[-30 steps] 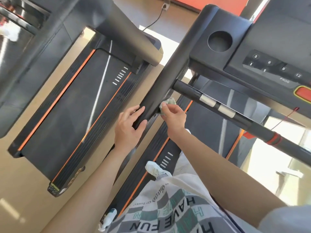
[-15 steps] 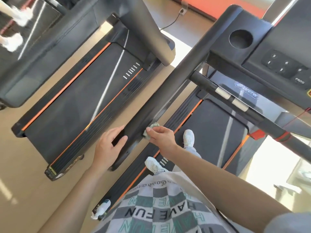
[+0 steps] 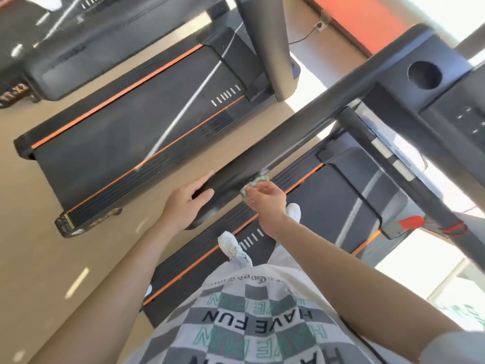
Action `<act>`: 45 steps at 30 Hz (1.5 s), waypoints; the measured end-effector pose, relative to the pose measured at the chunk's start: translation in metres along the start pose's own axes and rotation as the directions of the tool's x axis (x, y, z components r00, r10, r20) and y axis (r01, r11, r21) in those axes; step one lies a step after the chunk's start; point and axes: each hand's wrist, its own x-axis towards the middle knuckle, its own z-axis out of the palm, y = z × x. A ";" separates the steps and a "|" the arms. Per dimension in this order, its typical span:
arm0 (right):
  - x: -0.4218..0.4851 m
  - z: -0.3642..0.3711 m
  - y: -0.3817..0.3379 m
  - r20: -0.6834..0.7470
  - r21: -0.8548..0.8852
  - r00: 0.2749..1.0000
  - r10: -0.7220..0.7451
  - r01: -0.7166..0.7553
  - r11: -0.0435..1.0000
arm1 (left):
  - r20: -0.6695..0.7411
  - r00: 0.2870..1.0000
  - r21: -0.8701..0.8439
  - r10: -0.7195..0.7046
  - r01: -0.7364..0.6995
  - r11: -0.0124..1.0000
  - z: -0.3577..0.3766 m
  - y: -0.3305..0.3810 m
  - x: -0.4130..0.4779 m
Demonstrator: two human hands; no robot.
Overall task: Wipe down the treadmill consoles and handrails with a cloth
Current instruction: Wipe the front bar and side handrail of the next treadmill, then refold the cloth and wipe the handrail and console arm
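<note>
the step in hand is wiping the long black handrail (image 3: pixel 288 136): the right hand (image 3: pixel 267 202) pinches a crumpled green-and-white cloth (image 3: pixel 252 185) against it near its free end, where the left hand (image 3: pixel 185 203) rests, fingers straight. the rail points away toward the dark console (image 3: pixel 462 119), so the cloth likely needs sliding along that axis next.

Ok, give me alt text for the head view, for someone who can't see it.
Seen from above, a person's right hand holds a small crumpled cloth against a treadmill's black handrail, the left hand resting on the rail's near end. The person stands on its deck in white shoes; another treadmill lies alongside.
</note>
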 end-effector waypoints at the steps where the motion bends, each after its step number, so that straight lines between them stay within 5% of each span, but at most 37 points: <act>1: -0.005 0.007 0.012 0.026 -0.017 0.999 0.028 -0.028 0.999 | 0.005 1.000 -0.029 -0.001 0.001 1.000 -0.001 0.000 -0.001; 12: -0.072 0.066 0.063 0.306 -0.181 0.906 0.291 -0.244 0.953 | -0.011 0.999 -0.311 -0.043 0.037 0.950 -0.014 -0.004 -0.014; 19: -0.075 0.033 0.004 0.617 -0.284 0.779 0.112 0.088 0.955 | -0.122 0.992 -0.487 0.019 -0.077 0.870 -0.033 -0.011 -0.049; 25: -0.071 0.037 -0.046 0.749 -0.422 0.596 0.289 0.093 0.902 | 0.041 0.986 -0.396 0.165 -0.135 0.908 -0.032 -0.001 -0.070; 29: -0.070 0.055 -0.057 0.782 -0.447 0.573 0.245 0.242 0.861 | -0.199 0.976 -0.427 0.088 -0.168 0.889 -0.032 -0.004 -0.072; 36: -0.054 0.084 -0.070 0.783 -0.508 0.617 -0.082 0.709 0.490 | -0.538 0.838 -0.523 -0.093 -0.245 0.816 -0.054 -0.020 -0.077; 41: -0.036 0.111 -0.094 0.829 -0.477 0.513 -0.224 0.857 0.197 | -0.651 0.753 -0.421 -0.101 -0.246 0.873 -0.065 -0.025 -0.073; 45: -0.026 0.132 -0.114 0.894 -0.366 0.356 -0.271 0.931 0.018 | -0.706 0.700 -0.377 -0.108 -0.243 0.894 -0.068 -0.028 -0.060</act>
